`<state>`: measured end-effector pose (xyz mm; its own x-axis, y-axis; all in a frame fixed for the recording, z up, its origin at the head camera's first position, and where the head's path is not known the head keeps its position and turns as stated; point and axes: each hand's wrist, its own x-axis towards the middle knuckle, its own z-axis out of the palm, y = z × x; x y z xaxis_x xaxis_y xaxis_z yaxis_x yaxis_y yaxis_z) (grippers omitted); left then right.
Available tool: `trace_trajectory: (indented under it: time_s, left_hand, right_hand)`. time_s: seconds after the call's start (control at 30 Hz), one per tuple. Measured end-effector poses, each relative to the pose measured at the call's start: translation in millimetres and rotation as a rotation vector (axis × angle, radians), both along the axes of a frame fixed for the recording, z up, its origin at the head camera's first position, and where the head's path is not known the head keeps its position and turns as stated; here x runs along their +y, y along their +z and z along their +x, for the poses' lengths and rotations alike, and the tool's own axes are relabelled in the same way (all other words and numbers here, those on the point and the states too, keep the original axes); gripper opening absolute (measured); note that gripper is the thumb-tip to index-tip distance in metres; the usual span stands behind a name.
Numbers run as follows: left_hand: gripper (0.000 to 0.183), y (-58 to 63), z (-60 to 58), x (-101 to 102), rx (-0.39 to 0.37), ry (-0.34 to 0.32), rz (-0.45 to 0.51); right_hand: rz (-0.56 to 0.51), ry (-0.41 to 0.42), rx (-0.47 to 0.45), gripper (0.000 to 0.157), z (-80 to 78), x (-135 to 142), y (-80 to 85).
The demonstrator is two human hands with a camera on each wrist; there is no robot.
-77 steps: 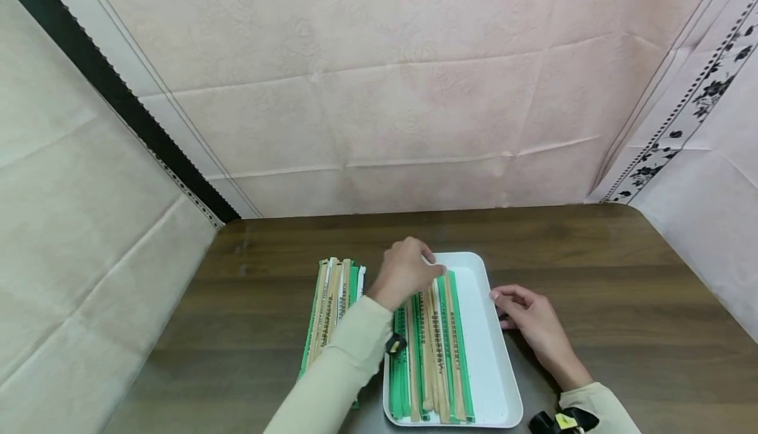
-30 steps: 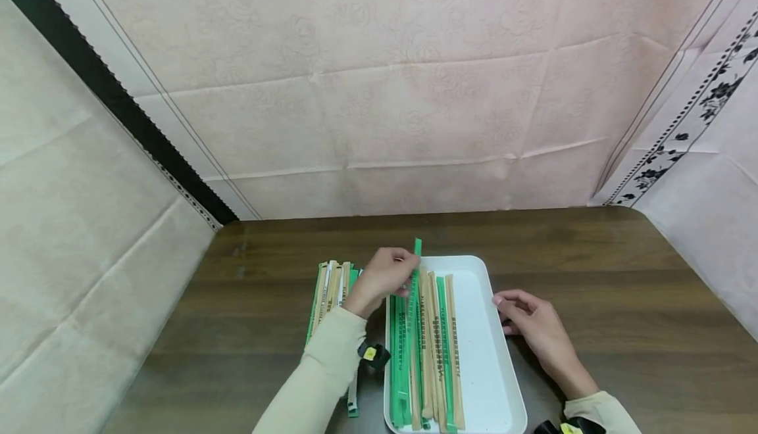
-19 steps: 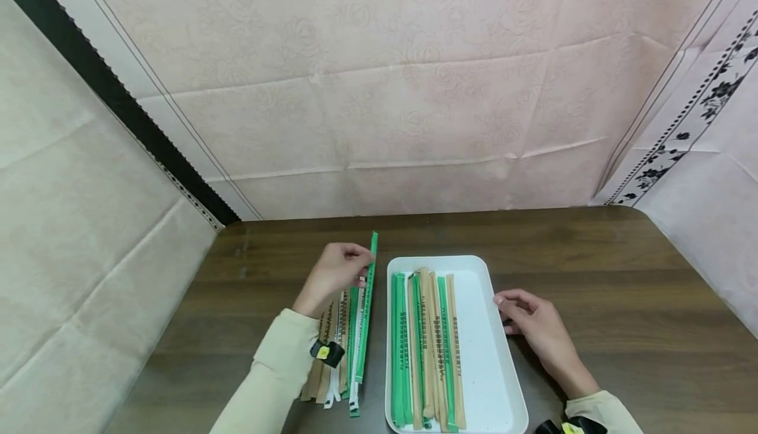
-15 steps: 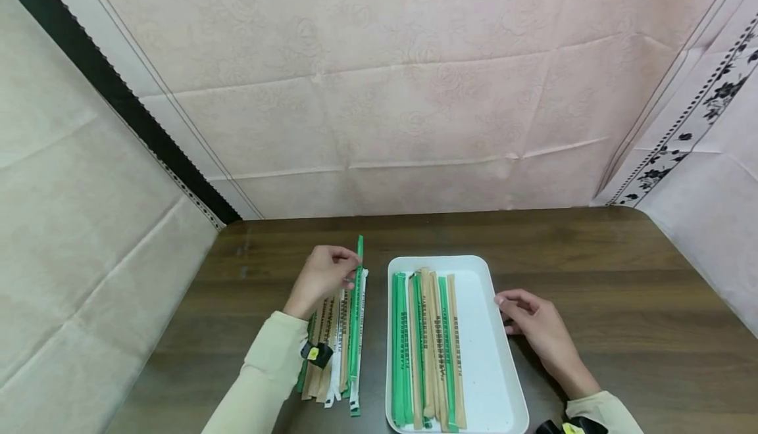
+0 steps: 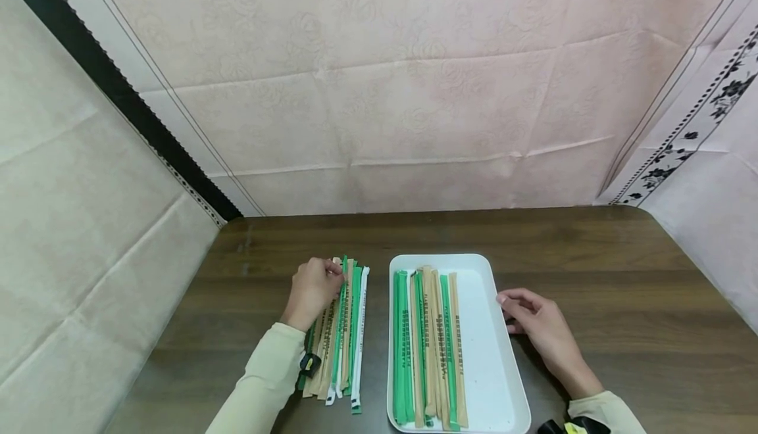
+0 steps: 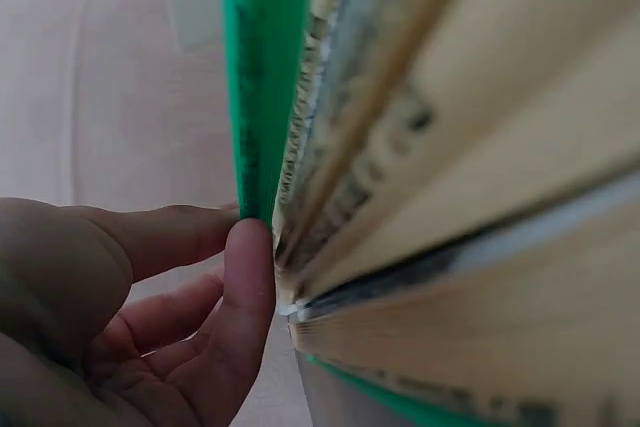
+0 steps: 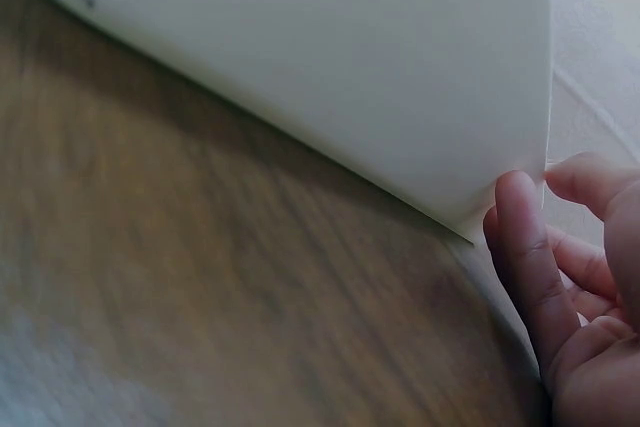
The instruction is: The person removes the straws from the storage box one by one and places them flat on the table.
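A white tray [image 5: 491, 348] stands at the front, with several long paper-wrapped chopsticks [image 5: 436, 348] in green and tan lying side by side in its left part. Left of it lies a second bundle of wrapped chopsticks [image 5: 354, 329] in green, tan and white. Over that bundle, my left hand [image 5: 314, 289] pinches the far end of a green wrapped chopstick pack [image 6: 262, 77] between thumb and finger, upright among its neighbours in the left wrist view. My right hand [image 5: 539, 322] holds the tray's right rim [image 7: 545, 107] with thumb and forefinger.
Everything stands on a brown wooden table [image 5: 604, 276]. Pale patterned cloth [image 5: 414, 105] hangs behind it and on both sides. A strip of table separates the loose bundle from the tray's left edge.
My left hand has lifted a green pack from the tray's right side, carried it left and lowered it among the left bundle. My right hand has stayed at the tray's rim.
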<state>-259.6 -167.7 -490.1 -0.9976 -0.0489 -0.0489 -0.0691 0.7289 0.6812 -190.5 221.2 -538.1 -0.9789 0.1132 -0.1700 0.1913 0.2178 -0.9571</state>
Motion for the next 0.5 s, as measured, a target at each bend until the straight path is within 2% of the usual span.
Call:
trace_trajectory:
  time_s: [0.13, 0.27, 0.4, 0.5]
  left_hand:
    - [0.015, -1.5, 0.8, 0.4, 0.036, 0.007, -0.053]
    - [0.019, 3.7, 2.4, 1.3, 0.05, 0.017, -0.014]
    - [0.022, 15.8, 5.5, 6.0, 0.085, -0.02, 0.023]
    - [0.021, 31.0, 9.6, 14.2, 0.127, -0.072, 0.032]
  right_hand:
    - [0.005, 0.001, 0.003, 0.043, 0.0, -0.3, 0.6]
    - [0.02, 0.001, -0.01, 0.043, -0.3, 0.0, 0.9]
    - [0.031, 0.0, -0.025, 0.045, -0.3, 0.5, 0.1]
    - [0.036, 0.005, -0.031, 0.047, -0.7, -0.5, 0.7]
